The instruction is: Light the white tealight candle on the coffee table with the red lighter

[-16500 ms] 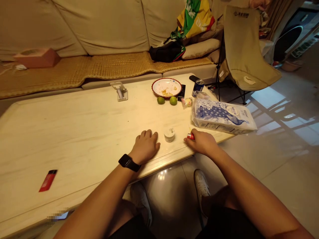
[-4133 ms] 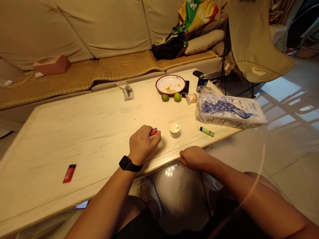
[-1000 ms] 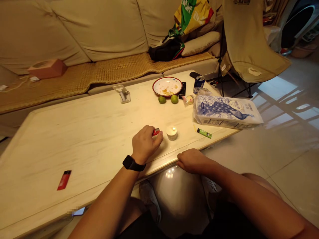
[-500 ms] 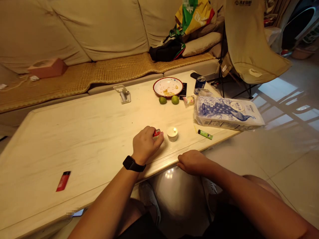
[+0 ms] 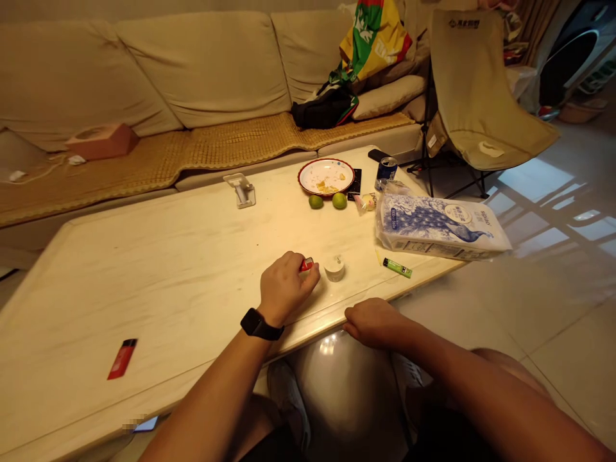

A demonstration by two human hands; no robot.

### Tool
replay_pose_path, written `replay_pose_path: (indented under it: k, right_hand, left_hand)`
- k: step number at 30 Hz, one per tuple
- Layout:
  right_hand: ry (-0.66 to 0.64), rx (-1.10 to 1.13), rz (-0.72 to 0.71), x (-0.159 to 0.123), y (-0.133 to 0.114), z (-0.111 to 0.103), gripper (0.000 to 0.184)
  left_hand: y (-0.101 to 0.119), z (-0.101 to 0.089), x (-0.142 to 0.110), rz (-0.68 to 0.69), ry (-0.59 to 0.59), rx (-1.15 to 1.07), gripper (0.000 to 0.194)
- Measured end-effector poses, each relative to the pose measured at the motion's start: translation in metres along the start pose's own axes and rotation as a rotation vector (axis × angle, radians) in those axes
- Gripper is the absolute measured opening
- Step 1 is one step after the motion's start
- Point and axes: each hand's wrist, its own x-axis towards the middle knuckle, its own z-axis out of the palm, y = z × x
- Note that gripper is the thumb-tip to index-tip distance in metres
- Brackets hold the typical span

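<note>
My left hand, a black watch on its wrist, is closed around a red lighter; only the lighter's metal end shows. Just right of that end, without touching it, a small round white candle stands upright on the table. No clear flame shows on the candle. My right hand is curled into a fist at the table's front edge. Its fingers are turned away, so whatever it may hold is hidden. A green lighter lies right of the candle, and another red lighter lies at the left.
A large tissue pack lies across the table's right end. Behind it stands a blue can. Two green limes sit before a red-rimmed plate. A white stand lies farther left. A sofa and a folding chair stand beyond.
The bright glow on the candle has gone, and its top now looks greyish. My left hand keeps its hold on the red lighter beside it. The view has tilted up slightly.
</note>
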Motion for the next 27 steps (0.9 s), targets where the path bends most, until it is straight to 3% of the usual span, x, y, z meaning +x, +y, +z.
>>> replay_pose_path:
  k: [7, 18, 27]
  right_hand:
    - [-0.003, -0.011, 0.001, -0.001, -0.001, -0.002, 0.037]
    - [-0.023, -0.023, 0.013, -0.001, -0.002, -0.005, 0.038]
    - [-0.020, -0.013, 0.015, -0.001, -0.002, -0.004, 0.037]
  left_hand:
    - [0.007, 0.002, 0.001, 0.012, 0.002, 0.012, 0.029]
    - [0.025, 0.015, 0.010, 0.148, -0.016, 0.079, 0.032]
    - [0.028, 0.015, 0.013, 0.153, -0.043, 0.119, 0.027]
